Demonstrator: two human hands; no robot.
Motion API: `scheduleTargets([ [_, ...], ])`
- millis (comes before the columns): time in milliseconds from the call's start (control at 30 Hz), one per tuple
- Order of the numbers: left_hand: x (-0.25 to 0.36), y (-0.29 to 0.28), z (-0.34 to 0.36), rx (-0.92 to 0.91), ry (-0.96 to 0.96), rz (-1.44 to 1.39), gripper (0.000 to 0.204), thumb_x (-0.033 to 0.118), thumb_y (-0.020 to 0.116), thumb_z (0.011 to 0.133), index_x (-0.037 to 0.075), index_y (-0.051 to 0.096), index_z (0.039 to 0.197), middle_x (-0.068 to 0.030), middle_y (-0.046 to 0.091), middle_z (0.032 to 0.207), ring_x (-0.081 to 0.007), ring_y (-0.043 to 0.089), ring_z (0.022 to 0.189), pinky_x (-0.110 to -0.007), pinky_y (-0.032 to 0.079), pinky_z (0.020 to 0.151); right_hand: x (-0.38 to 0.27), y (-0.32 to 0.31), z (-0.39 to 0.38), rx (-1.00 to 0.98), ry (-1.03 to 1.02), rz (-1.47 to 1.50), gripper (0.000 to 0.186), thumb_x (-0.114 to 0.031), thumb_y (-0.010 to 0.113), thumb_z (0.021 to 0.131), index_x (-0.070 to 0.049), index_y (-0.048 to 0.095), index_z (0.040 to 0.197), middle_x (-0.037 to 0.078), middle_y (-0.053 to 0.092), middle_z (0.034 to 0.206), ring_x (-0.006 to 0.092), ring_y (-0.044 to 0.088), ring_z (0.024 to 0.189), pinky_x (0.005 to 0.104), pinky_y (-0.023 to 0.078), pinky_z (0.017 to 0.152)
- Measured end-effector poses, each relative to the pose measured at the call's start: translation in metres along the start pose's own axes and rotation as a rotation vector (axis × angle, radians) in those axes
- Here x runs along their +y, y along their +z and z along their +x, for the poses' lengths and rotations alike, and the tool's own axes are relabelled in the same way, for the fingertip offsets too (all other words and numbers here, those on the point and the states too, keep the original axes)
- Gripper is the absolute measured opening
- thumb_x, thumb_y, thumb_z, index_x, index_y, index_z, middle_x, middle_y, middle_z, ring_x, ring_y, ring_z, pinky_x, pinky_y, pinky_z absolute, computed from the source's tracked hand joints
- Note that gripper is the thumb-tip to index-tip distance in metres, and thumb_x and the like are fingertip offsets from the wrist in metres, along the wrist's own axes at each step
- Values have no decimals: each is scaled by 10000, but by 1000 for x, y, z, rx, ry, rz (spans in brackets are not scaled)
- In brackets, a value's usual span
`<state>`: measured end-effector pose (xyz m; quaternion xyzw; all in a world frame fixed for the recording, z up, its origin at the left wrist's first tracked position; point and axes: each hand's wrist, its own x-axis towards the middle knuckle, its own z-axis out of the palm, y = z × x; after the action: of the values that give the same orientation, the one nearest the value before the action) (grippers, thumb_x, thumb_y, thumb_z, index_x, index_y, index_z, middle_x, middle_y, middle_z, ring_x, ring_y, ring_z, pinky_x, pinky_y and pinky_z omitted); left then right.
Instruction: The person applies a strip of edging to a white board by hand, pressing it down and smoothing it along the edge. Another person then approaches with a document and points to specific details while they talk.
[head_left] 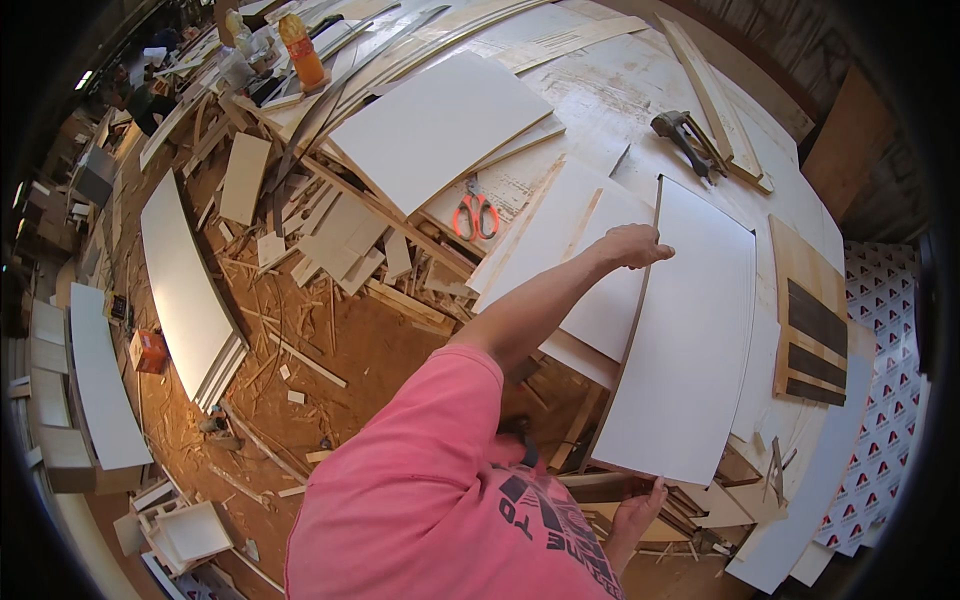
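A long white panel [695,330] lies on the right side of the bench, over other boards. My left hand [633,247] holds its left edge near the far end, fingers curled round it. My right hand [642,510] holds the near end at the bottom, beside the corner, partly hidden by my pink shirt. Just left of the long panel are white boards with wooden strips [600,285]. Orange-handled scissors [475,218] lie farther left. A black power tool [682,140] rests beyond the panel's far end.
Stacked white panels [440,125], a bottle of orange liquid [305,58] and long timber [715,95] are on the bench. Wood offcuts [340,245] and panel stacks [190,285] crowd the left. A dark-slatted board [810,310] and patterned sheeting [870,390] stand at right.
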<state>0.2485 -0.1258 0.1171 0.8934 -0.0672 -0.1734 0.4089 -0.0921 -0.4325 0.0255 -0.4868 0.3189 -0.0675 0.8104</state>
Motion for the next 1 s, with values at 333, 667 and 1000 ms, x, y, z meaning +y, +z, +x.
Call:
scheduleTargets([
  [333,-178,-96,-221,919,-287,-266,474,371,547,890,96,536,1276,-185,594,1192,-337,593,1052,-393,473,890,20,-68,25,141,-218,-840,546,-467,428,964,-5,465,1251,161,545,1117,274,567,949,357,488,751],
  [667,-412,-248,-327,1105,-753,319,456,261,529,873,82,494,1291,-168,512,1286,-340,448,1218,-444,364,1014,117,11,-58,303,371,-1007,427,-319,486,955,-18,472,1256,132,588,1036,207,601,799,323,492,648],
  [1000,-506,-299,-301,860,-726,329,404,216,491,896,85,484,1278,-166,594,1160,-346,542,1110,-476,397,960,187,145,-99,-270,341,-1054,391,-249,552,907,3,513,1204,112,606,955,176,605,787,307,500,650],
])
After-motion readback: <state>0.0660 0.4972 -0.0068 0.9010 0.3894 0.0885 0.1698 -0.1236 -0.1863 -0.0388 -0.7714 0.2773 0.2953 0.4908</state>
